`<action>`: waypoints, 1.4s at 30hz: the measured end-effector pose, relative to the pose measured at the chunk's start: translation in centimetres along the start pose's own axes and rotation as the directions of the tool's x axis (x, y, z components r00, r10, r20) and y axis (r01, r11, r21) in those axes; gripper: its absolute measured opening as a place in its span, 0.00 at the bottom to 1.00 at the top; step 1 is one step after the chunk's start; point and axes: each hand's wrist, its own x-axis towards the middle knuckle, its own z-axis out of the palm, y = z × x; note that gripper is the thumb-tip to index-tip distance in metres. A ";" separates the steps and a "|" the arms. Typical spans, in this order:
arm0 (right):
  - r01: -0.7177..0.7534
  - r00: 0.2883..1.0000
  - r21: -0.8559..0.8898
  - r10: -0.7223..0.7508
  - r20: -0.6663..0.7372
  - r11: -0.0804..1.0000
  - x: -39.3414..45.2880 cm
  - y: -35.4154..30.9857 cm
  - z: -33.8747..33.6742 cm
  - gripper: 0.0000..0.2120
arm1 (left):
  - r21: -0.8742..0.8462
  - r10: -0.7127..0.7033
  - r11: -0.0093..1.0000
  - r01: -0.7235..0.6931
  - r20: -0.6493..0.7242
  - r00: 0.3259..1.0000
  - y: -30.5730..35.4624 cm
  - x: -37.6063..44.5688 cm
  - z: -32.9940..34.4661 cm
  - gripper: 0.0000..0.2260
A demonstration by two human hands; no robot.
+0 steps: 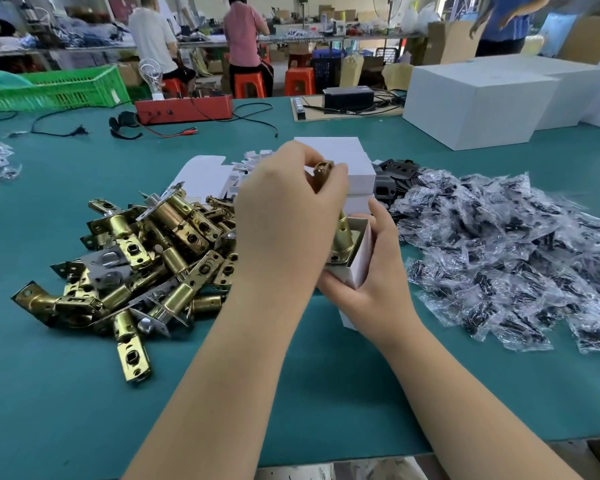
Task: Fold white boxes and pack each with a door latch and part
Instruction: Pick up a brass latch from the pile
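The left hand (284,216) grips a brass door latch (342,233), fingers curled round its top, lowering it into the folded white box (359,258) clasped in the right hand (371,289). Large heaps of latches (136,258) and bagged parts (506,251) on the bench (66,393) suggest most packing remains.

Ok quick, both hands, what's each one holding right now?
Left hand: grips a brass door latch, lowering it into the box.
Right hand: holds the small white box, open end up.

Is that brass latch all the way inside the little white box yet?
Partly in. The latch stands with its lower end inside the open box; its upper end sticks out.
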 end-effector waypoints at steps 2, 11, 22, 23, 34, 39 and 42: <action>0.032 0.999 -0.025 -0.033 -0.014 0.999 -0.1 0.1 0.1 0.43 | 0.038 0.051 0.998 -0.049 -0.035 0.998 0.5 -0.6 0.4 0.07; 0.013 1.000 -0.036 -0.014 -0.028 0.999 0.4 0.5 0.0 0.44 | 0.038 -0.009 0.999 0.011 -0.047 0.999 0.8 -1.4 1.9 0.09; -0.004 0.995 -0.126 -0.008 -0.099 0.992 0.1 0.3 0.1 0.42 | 0.128 -0.115 0.988 0.083 0.270 0.956 -1.8 -3.1 2.3 0.10; -0.002 0.995 -0.138 -0.013 -0.102 0.990 0.0 0.2 0.1 0.43 | 0.080 -0.140 0.989 0.122 0.293 0.946 -2.0 -2.8 2.0 0.08; 0.063 0.996 -0.008 -0.064 -0.063 0.998 -0.4 -0.6 -0.4 0.26 | 0.378 -0.279 0.913 0.154 0.301 0.912 -10.7 7.1 4.4 0.08; 0.082 0.992 -0.053 -0.086 -0.087 0.995 -0.1 -0.4 -0.2 0.25 | 0.757 -0.452 0.632 -0.167 0.535 0.713 -14.6 8.8 7.4 0.24; 0.089 0.992 -0.066 -0.094 -0.084 0.994 -0.1 -0.3 -0.2 0.25 | 0.793 -0.528 0.586 -0.167 0.530 0.663 -15.7 9.9 8.4 0.21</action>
